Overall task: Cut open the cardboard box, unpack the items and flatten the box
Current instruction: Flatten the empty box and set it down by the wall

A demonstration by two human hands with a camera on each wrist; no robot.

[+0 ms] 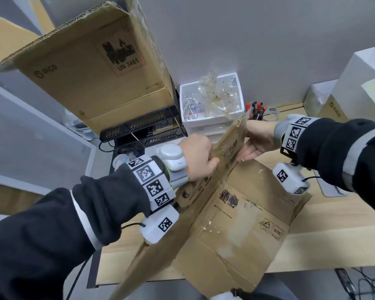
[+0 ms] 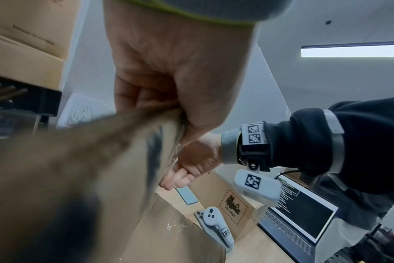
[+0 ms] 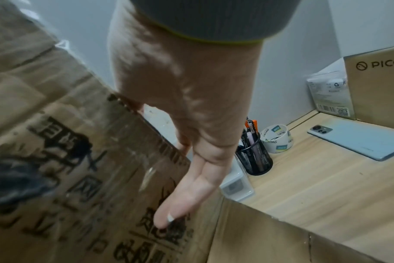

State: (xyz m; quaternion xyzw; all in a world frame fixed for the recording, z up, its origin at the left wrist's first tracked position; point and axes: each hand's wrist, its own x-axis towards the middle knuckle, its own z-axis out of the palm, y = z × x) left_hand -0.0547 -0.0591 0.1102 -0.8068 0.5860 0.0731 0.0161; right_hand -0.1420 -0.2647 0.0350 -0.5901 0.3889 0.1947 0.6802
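Left hand [image 1: 198, 159]: fist clenched on the raised panel of the cardboard box [image 1: 232, 215]. Right hand [image 1: 254, 141]: fingers straight, flat against that panel's far face. Box: opened out, empty, mostly flat at the table's [image 1: 333, 239] near edge; judged last fold outstanding. Behind: carton [image 1: 91, 68] marked "PICO", "UN 3481"; tape roll [image 3: 277, 137] marked "deli".

The cardboard box [image 1: 236, 221] is matt brown corrugated board, scuffed, with glossy clear tape strips and blurred black print. The bench [image 3: 322, 181] is pale wood-grain, smooth and satin. The pen cup [image 3: 255, 160] is black wire mesh. The tape roll [image 3: 277, 138] is glossy, as is the phone [image 3: 358, 138]. The sleeves [image 1: 52, 230] are dark matt cloth.
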